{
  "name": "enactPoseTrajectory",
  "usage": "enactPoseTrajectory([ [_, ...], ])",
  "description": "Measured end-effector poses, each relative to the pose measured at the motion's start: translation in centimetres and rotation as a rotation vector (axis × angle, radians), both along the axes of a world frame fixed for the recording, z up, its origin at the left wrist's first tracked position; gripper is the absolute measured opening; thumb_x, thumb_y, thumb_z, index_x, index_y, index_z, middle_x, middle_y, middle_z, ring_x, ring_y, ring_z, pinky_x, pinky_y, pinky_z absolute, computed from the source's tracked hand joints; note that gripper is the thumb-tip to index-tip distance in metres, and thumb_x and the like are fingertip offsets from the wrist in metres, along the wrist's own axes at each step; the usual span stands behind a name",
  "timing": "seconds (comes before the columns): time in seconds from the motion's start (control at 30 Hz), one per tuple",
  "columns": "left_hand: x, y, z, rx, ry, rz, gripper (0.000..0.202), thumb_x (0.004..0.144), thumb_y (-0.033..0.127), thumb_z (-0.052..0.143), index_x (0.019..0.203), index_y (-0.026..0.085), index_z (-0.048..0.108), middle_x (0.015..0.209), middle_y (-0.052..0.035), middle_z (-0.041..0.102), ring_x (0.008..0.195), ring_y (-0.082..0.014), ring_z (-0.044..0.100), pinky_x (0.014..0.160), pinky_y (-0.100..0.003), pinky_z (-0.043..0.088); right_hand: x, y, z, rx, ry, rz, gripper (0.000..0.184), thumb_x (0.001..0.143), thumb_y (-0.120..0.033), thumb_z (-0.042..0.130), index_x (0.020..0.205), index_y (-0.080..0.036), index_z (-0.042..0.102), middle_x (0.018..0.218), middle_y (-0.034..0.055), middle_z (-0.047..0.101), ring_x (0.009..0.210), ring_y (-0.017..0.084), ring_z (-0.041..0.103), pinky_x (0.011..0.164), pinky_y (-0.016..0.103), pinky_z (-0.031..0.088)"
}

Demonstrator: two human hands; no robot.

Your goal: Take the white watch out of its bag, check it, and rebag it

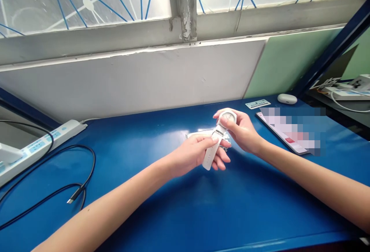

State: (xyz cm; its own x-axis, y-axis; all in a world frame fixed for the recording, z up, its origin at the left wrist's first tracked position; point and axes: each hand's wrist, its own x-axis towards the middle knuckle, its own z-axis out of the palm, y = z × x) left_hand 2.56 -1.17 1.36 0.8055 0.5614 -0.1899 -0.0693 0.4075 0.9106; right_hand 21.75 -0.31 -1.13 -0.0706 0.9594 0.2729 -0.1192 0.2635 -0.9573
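Both my hands hold a white wristwatch (227,117) above the blue table (162,205). My right hand (243,130) grips the round watch case from the right side, fingers curled round it. My left hand (196,152) pinches the white strap (209,155) just below the case, thumb on top and fingers underneath. The strap hangs down toward me past my left fingers. A clear plastic wrapper (199,133) lies on the table just behind my left hand.
A phone (281,134) lies face up to the right, with a small label (258,104) and a white earbud case (287,98) behind it. A white power strip (43,144) and a black cable (78,190) sit at the left. A white wall panel stands behind the table.
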Motion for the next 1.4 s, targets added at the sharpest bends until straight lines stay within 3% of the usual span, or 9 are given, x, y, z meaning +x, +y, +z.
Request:
enactPoseTrajectory([
  [0.13, 0.2, 0.2, -0.5, -0.116, -0.145, 0.041, 0.035, 0.094, 0.041, 0.065, 0.114, 0.012, 0.065, 0.087, -0.0080, 0.071, 0.071, -0.0169, 0.071, 0.070, -0.028, 0.054, -1.7, 2.1, 1.5, -0.138, 0.141, 0.137, 0.028, 0.083, -0.044, 0.074, 0.098, -0.020, 0.073, 0.066, -0.0028, 0.060, 0.053, 0.009, 0.051, 0.051, 0.022, 0.044],
  [0.2, 0.3, 0.3, -0.6, -0.138, -0.201, 0.106, 0.028, 0.097, 0.038, 0.062, 0.111, 0.014, 0.064, 0.087, -0.0076, 0.072, 0.071, -0.0175, 0.072, 0.071, -0.030, 0.055, -2.7, 2.9, 2.4, -0.236, 0.217, 0.292, 0.032, 0.088, -0.047, 0.066, 0.103, -0.020, 0.074, 0.070, -0.0018, 0.064, 0.049, 0.007, 0.049, 0.048, 0.021, 0.044],
  [0.27, 0.4, 0.5, -0.7, -0.144, -0.225, 0.174, 0.022, 0.099, 0.035, 0.059, 0.102, 0.013, 0.062, 0.084, -0.0074, 0.072, 0.069, -0.0176, 0.072, 0.071, -0.031, 0.056, -3.8, 3.4, 3.0, -0.312, 0.273, 0.459, 0.036, 0.093, -0.048, 0.058, 0.105, -0.019, 0.075, 0.091, 0.0044, 0.073, 0.071, 0.012, 0.065, 0.064, 0.022, 0.053],
  [0.33, 0.5, 0.7, -0.9, -0.141, -0.212, 0.232, 0.022, 0.099, 0.034, 0.058, 0.096, 0.013, 0.061, 0.080, -0.0075, 0.072, 0.066, -0.0179, 0.072, 0.068, -0.031, 0.056, -4.8, 3.8, 3.2, -0.344, 0.279, 0.538, 0.033, 0.097, -0.044, 0.053, 0.106, -0.020, 0.075, 0.109, 0.0075, 0.075, 0.100, 0.018, 0.068, 0.084, 0.026, 0.054],
  [0.4, 0.5, 0.9, -1.0, -0.148, -0.181, 0.256, 0.025, 0.098, 0.036, 0.060, 0.094, 0.011, 0.062, 0.079, -0.0080, 0.071, 0.066, -0.0187, 0.072, 0.068, -0.031, 0.057, -5.4, 4.1, 3.0, -0.366, 0.268, 0.548, 0.034, 0.100, -0.042, 0.049, 0.105, -0.020, 0.075, 0.115, 0.0074, 0.076, 0.108, 0.019, 0.068, 0.090, 0.029, 0.052],
  [0.6, 0.2, 0.6, -1.5, -0.202, -0.172, 0.189, 0.024, 0.091, 0.033, 0.069, 0.093, 0.010, 0.065, 0.083, -0.0096, 0.072, 0.073, -0.0189, 0.072, 0.075, -0.032, 0.056, -5.2, 4.9, 1.3, -0.451, 0.333, 0.543, 0.041, 0.102, -0.045, 0.041, 0.107, -0.019, 0.073, 0.106, 0.0073, 0.078, 0.096, 0.020, 0.072, 0.084, 0.031, 0.054],
  [0.93, -0.1, 0.9, -1.7, -0.266, -0.196, 0.184, 0.025, 0.098, 0.028, 0.054, 0.096, 0.007, 0.067, 0.086, -0.0144, 0.074, 0.077, -0.0225, 0.074, 0.079, -0.036, 0.057, -4.6, 5.8, 1.0, -0.520, 0.416, 0.622, 0.059, 0.104, -0.051, 0.025, 0.116, -0.013, 0.069, 0.104, 0.0116, 0.078, 0.092, 0.021, 0.073, 0.082, 0.034, 0.055],
  [1.2, -0.2, 1.0, -1.4, -0.234, -0.089, 0.201, 0.025, 0.098, 0.027, 0.054, 0.097, 0.005, 0.066, 0.091, -0.0179, 0.074, 0.078, -0.0233, 0.074, 0.080, -0.039, 0.057, -4.3, 5.7, 1.8, -0.513, 0.431, 0.635, 0.044, 0.096, -0.033, 0.037, 0.114, -0.010, 0.069, 0.105, 0.0147, 0.078, 0.092, 0.023, 0.073, 0.083, 0.035, 0.056],
  [1.4, -0.2, 0.8, -1.6, -0.191, -0.075, 0.162, 0.031, 0.096, 0.033, 0.059, 0.100, 0.004, 0.067, 0.098, -0.0207, 0.074, 0.087, -0.0275, 0.074, 0.083, -0.040, 0.058, -4.8, 5.4, 1.9, -0.490, 0.457, 0.608, 0.042, 0.091, -0.029, 0.040, 0.111, -0.009, 0.071, 0.100, 0.0138, 0.079, 0.091, 0.024, 0.074, 0.083, 0.035, 0.056],
])
